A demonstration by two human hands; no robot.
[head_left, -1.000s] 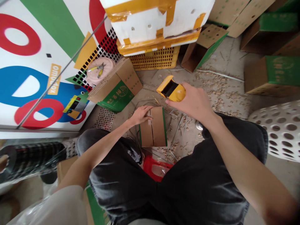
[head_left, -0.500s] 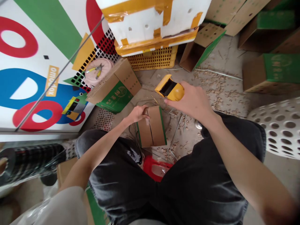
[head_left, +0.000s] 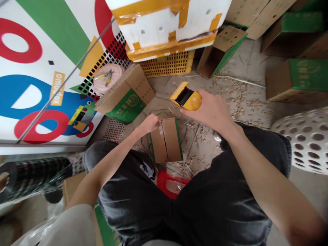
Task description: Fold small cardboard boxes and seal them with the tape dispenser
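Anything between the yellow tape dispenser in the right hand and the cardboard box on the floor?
Nothing visible. The right hand holds the tape dispenser just past the cardboard box's far end; only littered floor shows between. The left hand grips the far edge, left of the centre seam.

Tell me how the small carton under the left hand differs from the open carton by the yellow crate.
The small carton under the left hand has its flaps shut along a centre seam; the open carton gapes. The left hand touches the small carton; no hand touches the open carton. Both are brown cardboard with green sides.
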